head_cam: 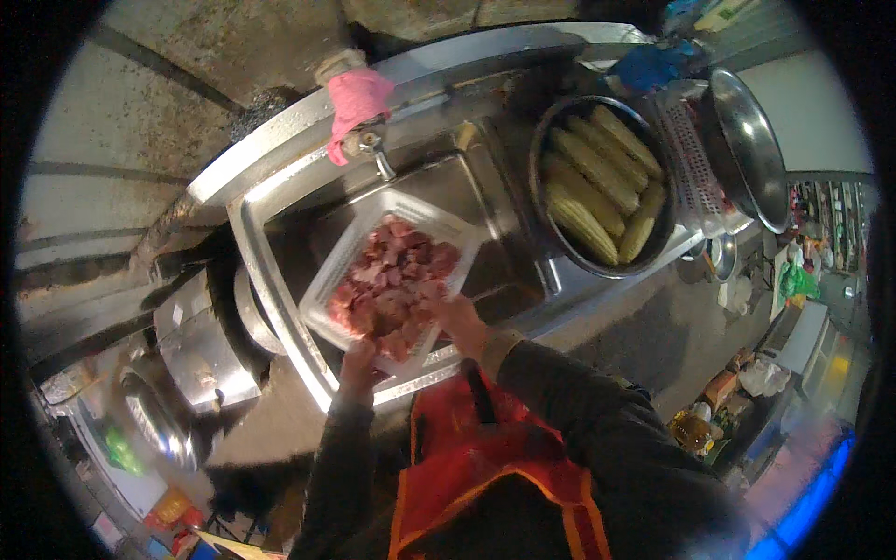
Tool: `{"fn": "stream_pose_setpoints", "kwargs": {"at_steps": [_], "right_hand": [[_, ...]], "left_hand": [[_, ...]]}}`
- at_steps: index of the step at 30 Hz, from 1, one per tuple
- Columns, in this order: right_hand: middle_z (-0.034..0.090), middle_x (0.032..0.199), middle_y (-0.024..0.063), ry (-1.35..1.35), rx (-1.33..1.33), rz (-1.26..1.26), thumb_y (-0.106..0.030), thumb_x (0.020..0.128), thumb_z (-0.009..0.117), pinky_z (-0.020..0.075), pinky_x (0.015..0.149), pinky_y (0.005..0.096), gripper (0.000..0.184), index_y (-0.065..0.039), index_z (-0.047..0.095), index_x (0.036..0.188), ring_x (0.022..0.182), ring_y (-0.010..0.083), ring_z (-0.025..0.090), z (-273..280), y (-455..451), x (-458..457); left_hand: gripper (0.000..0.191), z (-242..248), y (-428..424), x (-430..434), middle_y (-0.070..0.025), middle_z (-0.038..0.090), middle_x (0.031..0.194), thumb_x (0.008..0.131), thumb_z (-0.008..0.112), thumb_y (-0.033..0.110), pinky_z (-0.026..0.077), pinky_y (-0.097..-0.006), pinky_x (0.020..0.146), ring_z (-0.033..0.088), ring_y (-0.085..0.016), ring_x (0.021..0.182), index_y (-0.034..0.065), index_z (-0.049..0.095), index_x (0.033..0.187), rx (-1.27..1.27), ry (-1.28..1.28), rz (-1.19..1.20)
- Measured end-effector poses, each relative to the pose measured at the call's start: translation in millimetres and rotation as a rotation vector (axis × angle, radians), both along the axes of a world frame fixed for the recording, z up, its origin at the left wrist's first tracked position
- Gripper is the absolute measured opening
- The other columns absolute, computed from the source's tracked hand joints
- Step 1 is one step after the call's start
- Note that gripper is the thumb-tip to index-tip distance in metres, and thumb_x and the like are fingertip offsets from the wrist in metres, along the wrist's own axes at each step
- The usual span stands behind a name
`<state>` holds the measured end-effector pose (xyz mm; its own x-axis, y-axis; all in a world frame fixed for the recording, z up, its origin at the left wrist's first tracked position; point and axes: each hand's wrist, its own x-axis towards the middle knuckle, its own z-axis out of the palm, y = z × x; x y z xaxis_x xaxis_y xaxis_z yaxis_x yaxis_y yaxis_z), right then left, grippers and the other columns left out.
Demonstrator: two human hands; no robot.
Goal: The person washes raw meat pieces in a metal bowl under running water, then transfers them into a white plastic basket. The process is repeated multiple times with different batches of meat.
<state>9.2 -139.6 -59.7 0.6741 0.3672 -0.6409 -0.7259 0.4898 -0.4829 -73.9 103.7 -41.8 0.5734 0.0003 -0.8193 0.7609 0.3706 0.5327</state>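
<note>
A white plastic basket lies over the stainless steel sink. Chunks of raw red meat fill much of its bottom. At the near left edge of the basket, my left hand grips the rim. My right hand is on the basket's right side, with its fingers at the wall and close to the meat; blur hides exactly how they bend. Beyond the basket, a metal tap with a pink cloth wrapped round its pipe points into the sink.
Right of the sink stands a round metal pot holding several corn cobs. Past it are a white perforated basket and a tilted steel bowl. A steel cylinder is at left. An oil bottle sits at lower right.
</note>
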Motion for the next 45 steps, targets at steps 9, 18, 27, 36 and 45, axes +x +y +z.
{"fn": "stream_pose_setpoints", "kwargs": {"at_steps": [9, 18, 27, 36, 45], "right_hand": [[0.069, 0.091, 0.0032, -0.167, -0.352, 0.426, -0.029, 0.098, 0.067, 0.0534, 0.068, 0.0354, 0.024, -0.006, 0.068, 0.105, 0.081, 0.0170, 0.066, 46.1, 46.1, -4.5], [0.063, 0.106, 0.0034, -0.379, 0.065, 0.132, -0.039, 0.105, 0.057, 0.0526, 0.080, 0.0285, 0.037, -0.008, 0.061, 0.124, 0.091, 0.0131, 0.060, 136.9, -150.4, 34.8], [0.061, 0.094, 0.0058, -0.464, -0.382, -0.960, -0.038, 0.103, 0.063, 0.0566, 0.076, 0.0361, 0.029, -0.009, 0.062, 0.109, 0.088, 0.0193, 0.062, 249.7, -484.2, 73.2], [0.065, 0.100, 0.0142, -0.351, -0.328, -0.732, -0.030, 0.098, 0.068, 0.0605, 0.078, 0.0368, 0.036, -0.001, 0.061, 0.118, 0.089, 0.0257, 0.066, 218.6, -557.1, 143.6], [0.071, 0.106, 0.0134, -0.840, -0.529, -0.343, -0.022, 0.097, 0.064, 0.0584, 0.080, 0.0356, 0.024, -0.001, 0.067, 0.107, 0.098, 0.0207, 0.069, 242.6, -534.4, 132.3]], "left_hand": [[0.030, 89.7, -2.2, -47.7, -0.0034, 0.061, 0.102, 0.100, 0.054, 0.031, 0.049, -0.0363, 0.084, 0.059, -0.019, 0.098, 0.0067, 0.065, 0.115, 0.401, -0.300, 0.208], [0.055, 137.5, -22.3, -34.4, -0.0076, 0.065, 0.114, 0.093, 0.065, 0.039, 0.053, -0.0347, 0.079, 0.062, -0.020, 0.094, 0.0027, 0.058, 0.133, 0.019, -0.432, 0.396], [0.048, 165.5, -43.7, -21.6, -0.0085, 0.064, 0.117, 0.095, 0.066, 0.025, 0.054, -0.0361, 0.082, 0.062, -0.022, 0.097, 0.0036, 0.055, 0.137, -0.336, -0.455, 0.428], [0.048, 211.4, -96.2, -15.4, -0.0051, 0.059, 0.128, 0.096, 0.062, 0.019, 0.048, -0.0255, 0.068, 0.061, -0.016, 0.099, 0.0179, 0.050, 0.143, -0.109, -0.518, 0.413], [0.056, 215.2, -93.9, -27.9, -0.0044, 0.057, 0.132, 0.095, 0.061, 0.022, 0.051, -0.0309, 0.081, 0.059, -0.018, 0.105, 0.0142, 0.046, 0.148, -0.091, -0.490, 0.419]]}}
